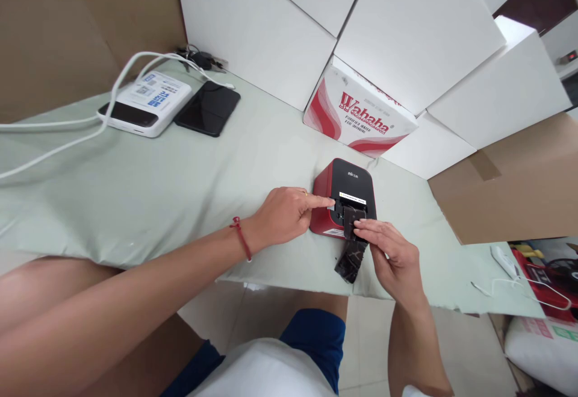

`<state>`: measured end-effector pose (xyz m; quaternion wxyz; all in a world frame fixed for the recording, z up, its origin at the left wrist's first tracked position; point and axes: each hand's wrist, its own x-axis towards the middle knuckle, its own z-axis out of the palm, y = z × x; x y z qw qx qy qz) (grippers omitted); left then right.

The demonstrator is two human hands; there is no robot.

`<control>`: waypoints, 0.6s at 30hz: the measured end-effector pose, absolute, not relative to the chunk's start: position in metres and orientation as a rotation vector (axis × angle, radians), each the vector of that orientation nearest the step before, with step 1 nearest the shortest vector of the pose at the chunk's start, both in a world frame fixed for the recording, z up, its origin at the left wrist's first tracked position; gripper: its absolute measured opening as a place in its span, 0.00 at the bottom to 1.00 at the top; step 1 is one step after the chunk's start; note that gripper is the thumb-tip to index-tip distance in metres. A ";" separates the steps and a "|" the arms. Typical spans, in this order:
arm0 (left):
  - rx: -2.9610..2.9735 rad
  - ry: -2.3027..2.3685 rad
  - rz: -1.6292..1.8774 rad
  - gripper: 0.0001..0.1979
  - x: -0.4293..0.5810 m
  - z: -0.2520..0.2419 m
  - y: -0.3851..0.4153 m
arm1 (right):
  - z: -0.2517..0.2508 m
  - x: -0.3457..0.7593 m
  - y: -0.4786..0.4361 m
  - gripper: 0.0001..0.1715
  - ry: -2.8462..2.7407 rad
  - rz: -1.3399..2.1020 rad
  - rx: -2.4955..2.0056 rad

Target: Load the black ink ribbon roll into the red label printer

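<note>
A small red-and-black box-shaped machine (354, 180) stands on the cloth-covered table, with a white label strip across its black face. A glossy black strip (350, 261) comes out of its front and hangs toward the table edge. My left hand (291, 213) reaches in from the left, its index finger stretched onto a small light-coloured part of the machine and its other fingers curled; it holds nothing. From the right, my right hand (392, 252) has its fingertips closed on the black strip near the outlet. Its thumb is partly hidden below the fingers.
A white water carton (361, 111) stands behind the machine against stacked white boxes (406, 29). To the left lie a black phone (210, 108), a white power bank (149, 99) with cables, and keys (198, 58). A brown carton (510, 180) and a white cabled device (504, 261) are at right.
</note>
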<state>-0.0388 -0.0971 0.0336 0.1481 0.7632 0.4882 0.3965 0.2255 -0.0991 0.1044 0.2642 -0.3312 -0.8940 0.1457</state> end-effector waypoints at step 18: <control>2.432 1.502 0.806 0.36 -0.043 0.044 -0.116 | 0.132 0.151 0.018 0.20 -3.122 0.199 -1.577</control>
